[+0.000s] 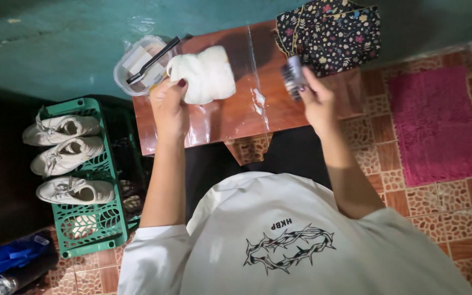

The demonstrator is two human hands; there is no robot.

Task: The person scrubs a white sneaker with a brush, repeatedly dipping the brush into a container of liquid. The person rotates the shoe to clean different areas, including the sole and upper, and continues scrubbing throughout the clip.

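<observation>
My left hand (169, 106) grips the edge of a white bundled cloth-like item (206, 74) and holds it just above a small brown table (230, 117) covered with clear plastic. My right hand (317, 101) is raised over the table's right part and pinches a small dark brush-like object (293, 76); what it is exactly I cannot tell. A clear plastic tub (137, 65) with a black-handled brush (154, 59) lying across it stands at the table's far left corner, just beyond my left hand.
A dark floral fabric bag (331, 35) lies at the table's far right. A green plastic rack (91, 180) with three white sneakers (66, 155) stands to the left. A pink mat (435, 125) covers the tiled floor on the right. A blue bag (6, 257) sits at bottom left.
</observation>
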